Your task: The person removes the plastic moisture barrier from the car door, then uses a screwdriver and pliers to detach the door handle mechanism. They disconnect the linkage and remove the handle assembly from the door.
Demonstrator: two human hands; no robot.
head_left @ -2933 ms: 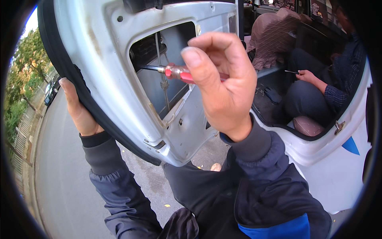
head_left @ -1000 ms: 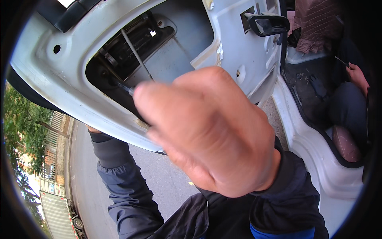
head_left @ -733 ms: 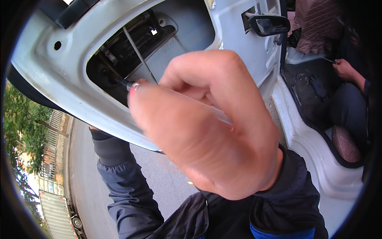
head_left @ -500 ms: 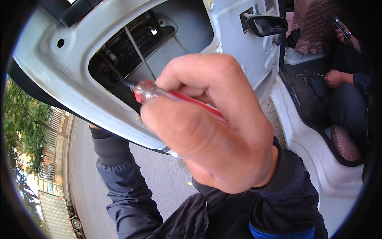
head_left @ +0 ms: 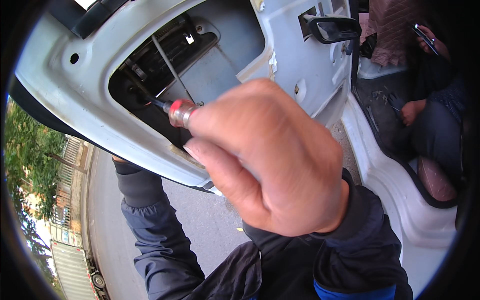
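My right hand [head_left: 275, 155] is wrapped round a screwdriver [head_left: 181, 112] with a clear and red handle. Its dark shaft reaches into the large opening of a white vehicle door [head_left: 95, 92]; where the tip meets the inside is hard to make out. Within that opening are a thin metal rod [head_left: 171, 66] and a dark latch-like mechanism [head_left: 142, 62]. Only a sliver of my left hand [head_left: 118, 159] shows above its dark cuff, behind the lower edge of the door. The left fingers are hidden.
A black door handle piece [head_left: 334, 30] sticks out of the door panel. On the right, a person's hand [head_left: 413, 112] rests by the dark vehicle floor, and the other hand holds a phone [head_left: 425, 37]. A truck [head_left: 75, 270] stands on the road at lower left.
My right hand has rolled over, turning the screwdriver handle, and now hides most of it. The seated person's lower hand has shifted slightly downward.
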